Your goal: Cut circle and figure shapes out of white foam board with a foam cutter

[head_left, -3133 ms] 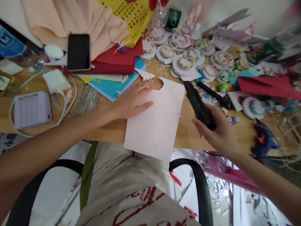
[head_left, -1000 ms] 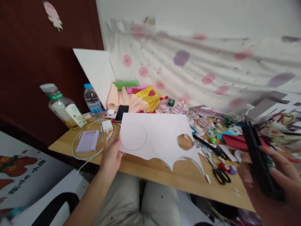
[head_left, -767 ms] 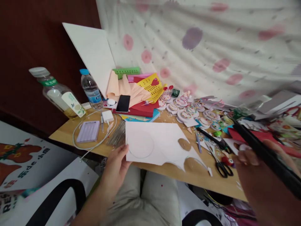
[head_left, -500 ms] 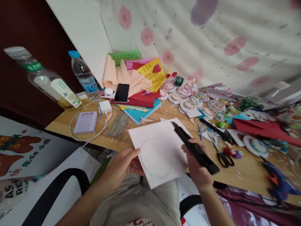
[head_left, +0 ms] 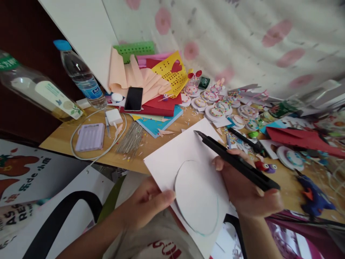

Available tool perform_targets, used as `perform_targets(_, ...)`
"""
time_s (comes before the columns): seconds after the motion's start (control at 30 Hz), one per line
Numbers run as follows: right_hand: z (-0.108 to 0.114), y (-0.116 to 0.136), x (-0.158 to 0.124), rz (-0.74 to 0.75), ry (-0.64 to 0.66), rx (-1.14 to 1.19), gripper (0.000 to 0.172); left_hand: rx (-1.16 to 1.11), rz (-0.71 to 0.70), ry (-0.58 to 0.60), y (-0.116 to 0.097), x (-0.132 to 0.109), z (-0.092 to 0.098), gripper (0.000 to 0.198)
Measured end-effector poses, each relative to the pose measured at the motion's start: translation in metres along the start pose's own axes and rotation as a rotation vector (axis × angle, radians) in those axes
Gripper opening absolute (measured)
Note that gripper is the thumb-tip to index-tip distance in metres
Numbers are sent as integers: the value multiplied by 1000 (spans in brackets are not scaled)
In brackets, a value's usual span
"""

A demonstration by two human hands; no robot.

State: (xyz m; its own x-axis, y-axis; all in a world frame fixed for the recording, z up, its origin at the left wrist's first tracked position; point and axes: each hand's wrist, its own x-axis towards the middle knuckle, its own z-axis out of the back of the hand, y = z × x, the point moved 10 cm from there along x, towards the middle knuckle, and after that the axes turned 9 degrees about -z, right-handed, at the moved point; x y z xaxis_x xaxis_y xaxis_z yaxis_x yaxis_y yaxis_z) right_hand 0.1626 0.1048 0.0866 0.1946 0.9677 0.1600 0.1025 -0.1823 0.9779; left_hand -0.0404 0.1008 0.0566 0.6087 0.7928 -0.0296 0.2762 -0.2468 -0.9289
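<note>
A white sheet of card (head_left: 194,180), marked with a drawn circle, is held above the lap at the near edge of the surface (head_left: 64,135). It is pinched at its left edge by the left hand (head_left: 147,205), thumb on top and the other fingers hidden underneath. Long black scissors (head_left: 235,162) are gripped by the right hand (head_left: 246,187), fingers closed round the handle end, the blades shut and laid across the sheet's upper right corner; the sheet's lower corner is cut off by the picture's bottom edge.

Farther back, a lilac power bank (head_left: 90,136) ringed by a white cable (head_left: 95,156) is seen beside a bundle of thin wires (head_left: 130,138). A blue glue gun (head_left: 314,196) lies at the right, blurred.

Beyond these, a black phone (head_left: 133,98) rests on stacked red and blue card (head_left: 159,111). Two containers stand at the left: a clear water bottle (head_left: 81,77) with a blue cap, its fill level hard to judge, and a larger bottle (head_left: 35,91) of yellowish liquid, cut off by the left edge. Round decorated discs (head_left: 215,109) are scattered toward a spotted curtain (head_left: 242,43); the clutter at far right is too blurred to be made out.
</note>
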Motion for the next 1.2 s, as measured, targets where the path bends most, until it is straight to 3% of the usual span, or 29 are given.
perform_targets(0.17,-5,11,10,-6,1,49,70,-1,-70,8,-18,1,-5,37)
perform_targets(0.27,-7,21,17,47,-41,50,62,-80,-128,-22,-25,4,-5,30)
perform_targets(0.37,-10,25,20,95,-60,46,54,-216,-104,-49,-20,5,-5,30)
perform_targets(0.63,-11,5,27,11,-31,116,61,-272,-25,-115,-14,8,-8,32)
perform_targets(0.73,-14,5,28,21,0,186,61,-300,-40,-188,-20,10,-4,30)
perform_targets(1.0,-18,-3,30,-62,-39,257,65,-237,-61,-198,-27,14,-5,38)
perform_targets(1.2,-18,-13,33,-148,-12,272,63,-363,-107,-303,-30,19,-4,26)
